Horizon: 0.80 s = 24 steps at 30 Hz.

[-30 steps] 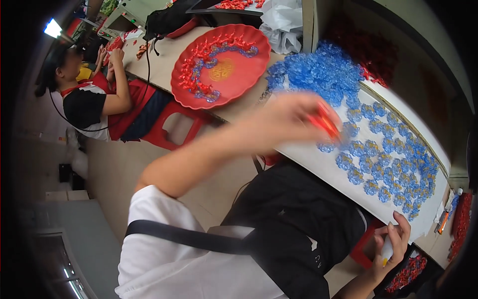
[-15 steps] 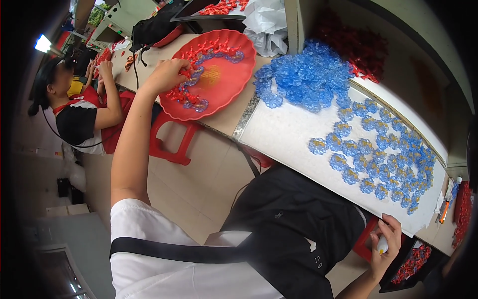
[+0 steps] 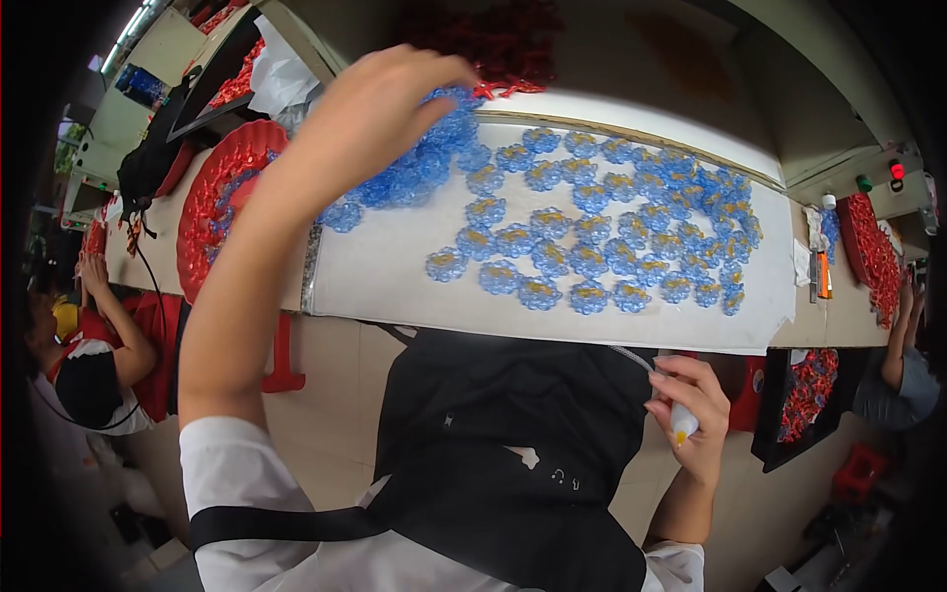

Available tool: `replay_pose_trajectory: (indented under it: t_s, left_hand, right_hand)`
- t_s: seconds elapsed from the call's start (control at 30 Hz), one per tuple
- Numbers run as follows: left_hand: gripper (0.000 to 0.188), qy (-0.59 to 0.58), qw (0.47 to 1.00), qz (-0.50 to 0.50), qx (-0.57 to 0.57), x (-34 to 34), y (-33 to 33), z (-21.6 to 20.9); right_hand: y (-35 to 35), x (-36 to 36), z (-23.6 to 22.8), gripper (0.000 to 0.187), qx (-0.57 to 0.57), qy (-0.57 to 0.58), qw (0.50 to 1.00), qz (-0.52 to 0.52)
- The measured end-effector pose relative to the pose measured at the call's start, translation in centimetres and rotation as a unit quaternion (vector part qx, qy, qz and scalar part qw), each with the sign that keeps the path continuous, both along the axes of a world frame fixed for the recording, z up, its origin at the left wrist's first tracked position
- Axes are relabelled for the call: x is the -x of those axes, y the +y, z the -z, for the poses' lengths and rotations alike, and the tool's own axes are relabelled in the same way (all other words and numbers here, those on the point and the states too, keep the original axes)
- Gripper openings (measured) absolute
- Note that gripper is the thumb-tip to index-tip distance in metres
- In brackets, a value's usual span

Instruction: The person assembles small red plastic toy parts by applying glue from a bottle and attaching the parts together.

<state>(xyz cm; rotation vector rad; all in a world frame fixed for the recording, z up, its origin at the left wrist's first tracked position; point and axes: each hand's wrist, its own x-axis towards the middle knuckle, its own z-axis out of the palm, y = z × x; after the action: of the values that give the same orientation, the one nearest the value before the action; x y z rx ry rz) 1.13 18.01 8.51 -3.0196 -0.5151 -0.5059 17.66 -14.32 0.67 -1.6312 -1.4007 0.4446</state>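
My left hand (image 3: pixel 390 104) is stretched out above a heap of clear blue flower-shaped plastic pieces (image 3: pixel 409 173). Its fingers are smeared by motion, so I cannot make out whether it holds anything. Just past the fingertips lies a pile of red pieces (image 3: pixel 508 89). Many blue flowers (image 3: pixel 538 293), each bearing a yellowish mark, are spread over the white board (image 3: pixel 385 286). My right hand (image 3: pixel 695 405) is off the board's near edge, its fingers closed around a small white squeeze bottle (image 3: pixel 682 422) with a yellow tip pointing down.
A red scalloped plate (image 3: pixel 202 202) of red and blue pieces stands at the left, partly behind my forearm. Beyond the board's right end lies an orange tool (image 3: pixel 824 274) beside a heap of red pieces (image 3: pixel 868 247). Co-workers (image 3: pixel 99 365) sit on both sides.
My left hand has moved from the red plate over to the blue heap. The view has turned rightward. My right hand keeps holding the white bottle.
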Motion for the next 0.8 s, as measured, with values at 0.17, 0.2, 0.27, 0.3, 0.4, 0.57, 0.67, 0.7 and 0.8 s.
replay_pose_trajectory:
  t_s: [0.17,0.2,0.27,0.3,0.4,0.57,0.67,0.7,0.8]
  left_hand:
    - [0.030,-0.056,0.899,-0.286,0.328,-11.7,-2.4,-3.6]
    - [0.030,-0.063,0.900,-0.287,0.322,-11.8,2.6,-0.3]
    - [0.036,-0.159,0.946,-0.272,-0.068,-13.9,7.4,7.6]
    - [0.036,-0.160,0.947,-0.268,-0.070,-14.8,7.8,8.2]
    - [0.028,-0.140,0.938,-0.293,-0.119,-17.0,7.4,9.1]
    - [0.021,-0.082,0.989,-0.070,-0.099,-18.3,7.0,9.4]
    - [0.025,-0.142,0.987,-0.022,-0.078,-18.5,6.7,8.0]
    - [0.034,-0.099,0.991,-0.083,-0.040,-17.9,8.0,6.9]
    - [0.050,-0.135,0.936,-0.203,-0.252,-10.4,25.3,12.3]
  right_hand:
    - [-1.9,-0.3,0.7,0.030,-0.007,0.004,1.000,0.022]
    - [-2.3,-0.1,0.3,0.029,-0.001,0.007,1.000,0.026]
    - [-3.0,-0.3,0.5,0.029,0.009,0.024,0.999,0.038]
    - [-3.4,-0.4,0.7,0.028,0.025,0.041,0.997,0.055]
    - [-3.6,-0.9,1.1,0.028,0.036,0.061,0.995,0.070]
    - [-2.9,-1.4,1.2,0.028,0.030,0.069,0.995,0.062]
    - [-2.9,-1.7,1.1,0.028,0.019,0.068,0.995,0.070]
    - [-3.1,-1.9,1.3,0.028,0.018,0.069,0.995,0.075]
    - [-2.6,-1.9,1.2,0.025,-0.001,0.059,0.997,0.039]
